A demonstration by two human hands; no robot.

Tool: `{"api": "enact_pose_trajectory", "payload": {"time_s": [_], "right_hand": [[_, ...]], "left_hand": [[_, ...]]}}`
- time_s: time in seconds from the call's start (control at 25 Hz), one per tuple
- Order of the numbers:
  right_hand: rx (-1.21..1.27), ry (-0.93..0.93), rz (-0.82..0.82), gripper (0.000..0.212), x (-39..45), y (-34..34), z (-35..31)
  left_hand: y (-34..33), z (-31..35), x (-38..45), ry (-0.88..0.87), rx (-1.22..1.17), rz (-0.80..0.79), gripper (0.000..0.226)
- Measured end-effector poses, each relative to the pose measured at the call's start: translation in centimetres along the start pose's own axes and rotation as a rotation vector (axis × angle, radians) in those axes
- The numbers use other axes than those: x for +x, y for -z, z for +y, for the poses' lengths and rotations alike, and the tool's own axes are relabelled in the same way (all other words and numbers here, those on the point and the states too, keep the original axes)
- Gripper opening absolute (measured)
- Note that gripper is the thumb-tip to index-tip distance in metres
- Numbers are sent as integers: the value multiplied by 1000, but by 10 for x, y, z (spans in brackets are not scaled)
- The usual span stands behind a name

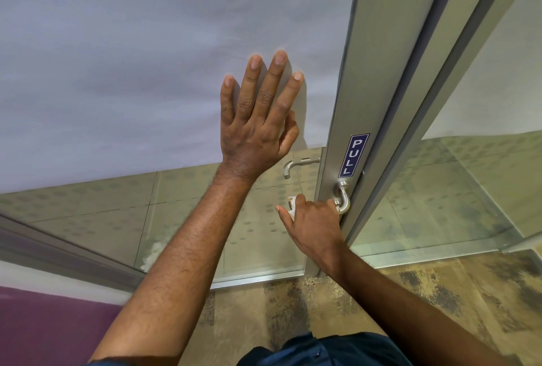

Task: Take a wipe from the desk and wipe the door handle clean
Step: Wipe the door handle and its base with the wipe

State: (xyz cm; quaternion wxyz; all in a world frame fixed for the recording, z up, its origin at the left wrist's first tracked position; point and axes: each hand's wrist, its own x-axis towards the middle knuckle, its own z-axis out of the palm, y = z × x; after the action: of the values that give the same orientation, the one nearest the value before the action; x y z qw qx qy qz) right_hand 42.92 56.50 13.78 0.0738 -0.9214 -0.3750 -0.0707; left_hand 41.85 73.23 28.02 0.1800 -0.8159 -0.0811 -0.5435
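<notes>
A silver lever door handle [343, 197] sticks out of the grey metal door frame just below a blue PULL sticker [353, 155]. My right hand [312, 228] is wrapped around the handle's grip, with a small white wipe [291, 204] pinched under the fingers and peeking out at the left. My left hand [258, 119] lies flat with fingers spread on the frosted glass of the door [146, 57], up and left of the handle. Most of the wipe is hidden by my right hand.
A second lever handle [294, 164] shows through the clear lower glass on the far side of the door. The metal frame post [381, 72] runs up to the right. Mottled tan floor [410, 292] lies below; a purple surface [44, 327] is at bottom left.
</notes>
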Motion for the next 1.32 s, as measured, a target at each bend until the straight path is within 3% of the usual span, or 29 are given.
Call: {"api": "enact_pose_trajectory", "payload": {"time_s": [0.16,0.36,0.6,0.8,0.88,0.96,1.2,1.32], "right_hand": [[62,-12,-27,51,5,3,-12],[60,142,98,27,-5,-5,-7],[72,263,166,58,-29,-32,29],[167,150,183,63,-44,-35,65],[413,57,180,63,-51,-30,69],[889,-135,156,62,-58,-23,58],[1958,-1014,117,27,-28,12,38],[2187,-1110,-35,33,-28,18,25]], "left_hand": [[-1,0,-1,-5,12,-1,68],[-1,-1,0,-1,24,-6,69],[1,0,0,1,32,-20,69],[1,0,1,-6,33,-8,65],[2,0,0,-4,32,-12,64],[2,0,0,6,33,-16,65],[2,1,0,22,44,-33,67],[2,2,1,23,58,-53,67]]}}
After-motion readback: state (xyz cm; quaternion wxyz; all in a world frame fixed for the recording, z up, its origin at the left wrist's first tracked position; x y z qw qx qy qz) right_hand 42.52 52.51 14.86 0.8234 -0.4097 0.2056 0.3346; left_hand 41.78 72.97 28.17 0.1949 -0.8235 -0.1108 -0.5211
